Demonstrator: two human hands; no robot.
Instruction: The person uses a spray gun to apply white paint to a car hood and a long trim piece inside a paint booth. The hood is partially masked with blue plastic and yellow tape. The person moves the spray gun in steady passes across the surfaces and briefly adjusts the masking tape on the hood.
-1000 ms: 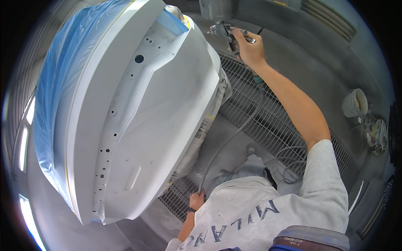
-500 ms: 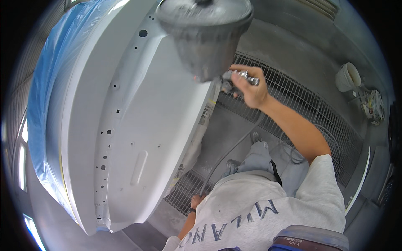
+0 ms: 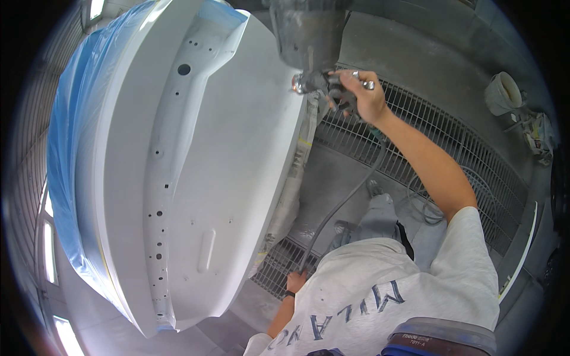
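Note:
Up at the top centre, my right hand (image 3: 369,99) is wrapped round a spray gun (image 3: 332,89) with a large grey paint cup (image 3: 310,32) on top. The gun's nozzle points left, at the right edge of a white car body panel (image 3: 249,142). The panel has a recessed channel with several holes along its left part. Down by my waist, my left hand (image 3: 296,279) is closed on the grey air hose (image 3: 341,204), which runs up toward the gun's handle. The cup's top is cut off by the view.
Blue plastic sheeting (image 3: 68,154) covers the area left of the panel. Masking paper (image 3: 289,207) hangs below its right edge. Floor grating (image 3: 427,127) runs at right, with coiled hose (image 3: 430,210) on it. A white bucket (image 3: 497,98) stands by the far right wall.
My right hand has carried the spray gun farther along the panel's right edge, away from me. The view has shifted, showing the panel's far end. My left hand still grips the hose.

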